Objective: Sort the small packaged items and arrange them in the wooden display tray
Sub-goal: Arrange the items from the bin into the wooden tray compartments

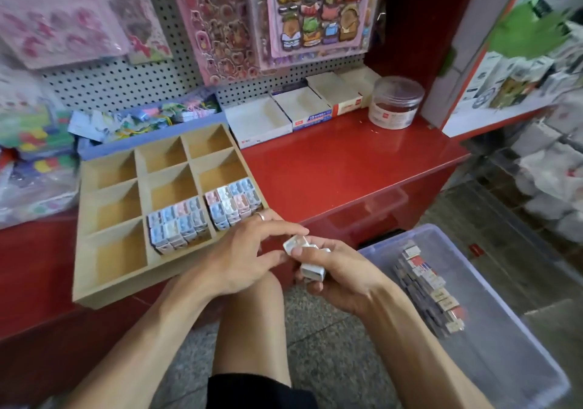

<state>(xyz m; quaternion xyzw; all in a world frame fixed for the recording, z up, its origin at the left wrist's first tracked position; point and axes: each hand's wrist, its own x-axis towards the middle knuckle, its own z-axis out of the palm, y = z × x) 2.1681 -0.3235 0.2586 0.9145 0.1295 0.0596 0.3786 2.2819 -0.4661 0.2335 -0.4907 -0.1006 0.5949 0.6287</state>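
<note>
While your right hand (339,277) grips a few small white packaged items (310,258) beside the partly filled wooden compartment tray (110,244) and your left fingers (284,228) pick one off loosely, you're mid-sorting; next needs an empty compartment.

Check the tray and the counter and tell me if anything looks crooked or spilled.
Nothing is spilled. The wooden tray sits askew on the red counter, its near corner overhanging the edge. The packets in its two filled compartments stand in tidy rows.
</note>
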